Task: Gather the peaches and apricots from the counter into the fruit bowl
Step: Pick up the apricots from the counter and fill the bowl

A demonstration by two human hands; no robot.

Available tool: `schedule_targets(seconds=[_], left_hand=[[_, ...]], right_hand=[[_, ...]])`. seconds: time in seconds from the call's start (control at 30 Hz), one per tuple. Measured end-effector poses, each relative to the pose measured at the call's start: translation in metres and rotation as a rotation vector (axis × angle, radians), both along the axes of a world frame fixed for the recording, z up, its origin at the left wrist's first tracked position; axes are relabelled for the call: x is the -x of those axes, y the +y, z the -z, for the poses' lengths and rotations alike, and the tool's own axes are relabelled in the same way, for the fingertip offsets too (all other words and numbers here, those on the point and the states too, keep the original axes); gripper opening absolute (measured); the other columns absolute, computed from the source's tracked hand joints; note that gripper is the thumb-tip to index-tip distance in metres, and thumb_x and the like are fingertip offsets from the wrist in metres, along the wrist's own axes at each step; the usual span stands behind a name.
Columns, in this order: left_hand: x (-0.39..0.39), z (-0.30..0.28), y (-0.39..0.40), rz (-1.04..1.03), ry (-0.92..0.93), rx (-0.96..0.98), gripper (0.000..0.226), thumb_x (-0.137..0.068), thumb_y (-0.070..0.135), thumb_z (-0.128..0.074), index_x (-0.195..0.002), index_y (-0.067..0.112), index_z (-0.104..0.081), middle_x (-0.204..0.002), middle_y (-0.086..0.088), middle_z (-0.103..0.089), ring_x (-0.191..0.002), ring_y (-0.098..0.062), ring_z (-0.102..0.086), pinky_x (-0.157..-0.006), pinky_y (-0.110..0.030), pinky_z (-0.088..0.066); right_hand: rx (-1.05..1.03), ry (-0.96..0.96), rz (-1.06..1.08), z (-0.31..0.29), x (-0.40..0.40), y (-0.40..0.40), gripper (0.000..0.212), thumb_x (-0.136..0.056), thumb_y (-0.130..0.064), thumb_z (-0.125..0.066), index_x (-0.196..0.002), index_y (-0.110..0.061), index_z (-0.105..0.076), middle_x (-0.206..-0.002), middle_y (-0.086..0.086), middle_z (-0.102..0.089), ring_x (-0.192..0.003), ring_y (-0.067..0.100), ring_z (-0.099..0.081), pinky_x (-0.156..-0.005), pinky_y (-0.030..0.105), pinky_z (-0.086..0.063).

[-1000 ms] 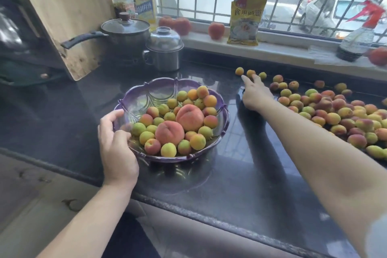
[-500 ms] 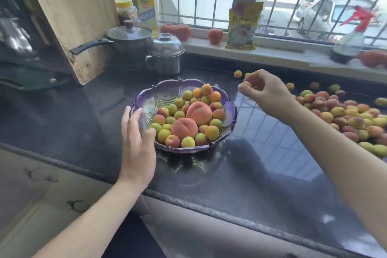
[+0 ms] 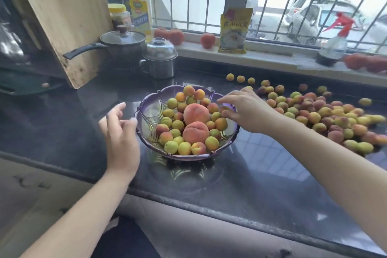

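Purple fruit bowl (image 3: pixel 146 102), translucent plastic, scalloped rim, ribbed fan pattern inside, at the middle of a glossy black stone counter (image 3: pixel 261 174) with a speckled near edge. Heaped inside: two large fuzzy pink-orange peaches (image 3: pixel 196 113) amid many small round apricots, yellow-green to orange with red blush. Right of the bowl, spread across the counter: loose pile of apricots (image 3: pixel 326 115), same colours; three small orange ones (image 3: pixel 240 78) in a row at the far side.

Right hand (image 3: pixel 249 111) over the bowl's right rim, palm down, fingers curled downward just above the fruit inside; whether pinching an apricot or loose, impossible to tell. Left hand (image 3: pixel 121 132) just left of the bowl, fingers relaxed and slightly spread, tips beside the left rim, holding nothing.

Far left: pale wooden cutting board (image 3: pixel 62 16) leaning upright, dark lidded pot (image 3: pixel 123 46) with black handle, small domed steel pot (image 3: pixel 160 58). On the pale sill: yellow oil bottle (image 3: pixel 140 4), yellow pouch (image 3: pixel 234 30), red-triggered spray bottle (image 3: pixel 333 46), red tomatoes (image 3: pixel 207 40).
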State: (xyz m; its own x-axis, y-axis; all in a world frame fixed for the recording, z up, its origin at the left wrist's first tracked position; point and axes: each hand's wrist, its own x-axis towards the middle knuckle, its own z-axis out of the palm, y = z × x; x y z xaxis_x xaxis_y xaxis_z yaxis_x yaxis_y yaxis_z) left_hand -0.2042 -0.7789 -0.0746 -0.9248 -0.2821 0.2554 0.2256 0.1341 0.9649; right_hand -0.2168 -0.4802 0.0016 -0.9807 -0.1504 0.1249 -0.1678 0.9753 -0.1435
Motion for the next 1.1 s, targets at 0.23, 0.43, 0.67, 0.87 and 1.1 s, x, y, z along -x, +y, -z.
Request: schedule_targets(seconds=[0.23, 0.43, 0.67, 0.87, 1.1], left_hand=[[0.082, -0.002, -0.014, 0.377, -0.189, -0.208, 0.046, -0.094, 0.045, -0.049, -0.129, 0.024, -0.070, -0.131, -0.013, -0.074, -0.125, -0.030, -0.070, -0.111, -0.050, -0.053], [0.090, 0.010, -0.019, 0.458, -0.124, -0.207, 0.048, -0.091, 0.026, -0.049, -0.129, 0.009, -0.072, -0.124, -0.017, -0.078, -0.118, -0.030, -0.074, -0.099, -0.041, -0.059], [0.097, 0.018, -0.021, 0.407, -0.109, -0.226, 0.041, -0.088, 0.024, -0.053, -0.117, 0.009, -0.078, -0.113, -0.024, -0.079, -0.108, -0.033, -0.076, -0.100, -0.046, -0.057], [0.099, 0.020, -0.021, 0.404, -0.099, -0.238, 0.042, -0.087, 0.023, -0.054, -0.117, 0.004, -0.077, -0.105, -0.027, -0.079, -0.102, -0.033, -0.076, -0.098, -0.045, -0.057], [0.097, 0.019, -0.018, 0.441, -0.072, -0.245, 0.036, -0.090, 0.023, -0.053, -0.105, 0.014, -0.084, -0.101, -0.018, -0.081, -0.099, -0.029, -0.076, -0.092, -0.036, -0.061]], right_hand=[[0.308, 0.194, 0.310, 0.012, 0.033, 0.043, 0.029, -0.102, -0.012, -0.048, -0.120, -0.015, -0.070, -0.116, 0.005, -0.066, -0.107, 0.024, -0.059, -0.089, 0.030, -0.043], [0.020, 0.107, 0.340, 0.055, 0.124, 0.059, 0.049, -0.093, -0.003, -0.054, -0.141, -0.014, -0.052, -0.139, 0.014, -0.049, -0.126, 0.034, -0.048, -0.104, 0.043, -0.043], [-0.515, -0.041, 0.275, 0.066, 0.232, 0.070, 0.053, -0.091, -0.015, -0.056, -0.143, -0.020, -0.046, -0.145, 0.015, -0.044, -0.133, 0.037, -0.045, -0.117, 0.051, -0.025], [-0.425, 0.005, 0.162, 0.066, 0.245, 0.074, 0.037, -0.090, -0.006, -0.061, -0.125, -0.018, -0.060, -0.119, 0.010, -0.050, -0.107, 0.035, -0.057, -0.090, 0.045, -0.050], [0.602, 0.064, 0.068, -0.005, 0.129, 0.019, 0.025, -0.094, -0.028, -0.069, -0.117, -0.024, -0.060, -0.097, -0.006, -0.067, -0.076, 0.002, -0.063, -0.058, 0.016, -0.051]])
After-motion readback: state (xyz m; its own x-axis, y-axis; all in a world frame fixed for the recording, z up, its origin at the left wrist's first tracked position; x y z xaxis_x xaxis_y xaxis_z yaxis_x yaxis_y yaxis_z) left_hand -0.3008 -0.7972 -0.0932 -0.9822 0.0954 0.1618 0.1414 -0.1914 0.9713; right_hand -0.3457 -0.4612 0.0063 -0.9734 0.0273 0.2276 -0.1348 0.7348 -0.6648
